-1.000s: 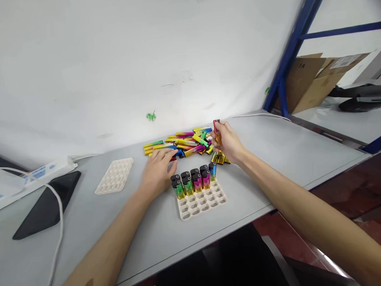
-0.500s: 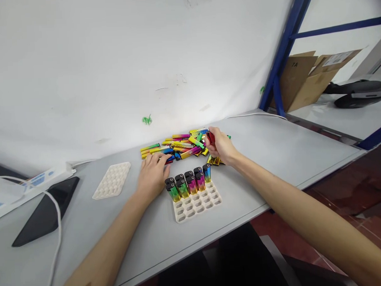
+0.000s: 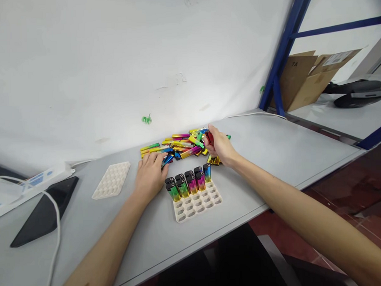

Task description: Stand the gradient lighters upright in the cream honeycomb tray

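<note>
loading lighters into the tray is, by our judgement, the step in hand. we find the white tray (image 3: 199, 204) at the lower centre of the frame, with nine upright lighters (image 3: 192, 184) standing in its two far rows and open pockets nearer us. the loose lighters (image 3: 182, 145) lie in a heap at the centre of the frame, against the wall (image 3: 113, 70). our right hand (image 3: 222, 146), right of centre, has its fingers curled closed around a red lighter (image 3: 210, 137), partly hidden by the grip. our left hand (image 3: 149, 174), left of the heap, has its fingers bent and thumb apart, at a blue lighter (image 3: 167, 159); we cannot tell whether they grip it. a second tray (image 3: 112, 180) lies at the left of the frame. we judge that the next move calls for a lighter held upright, black top uppermost, aligned over the open pocket at the right end of the second row, and lowered without knocking its neighbours.
</note>
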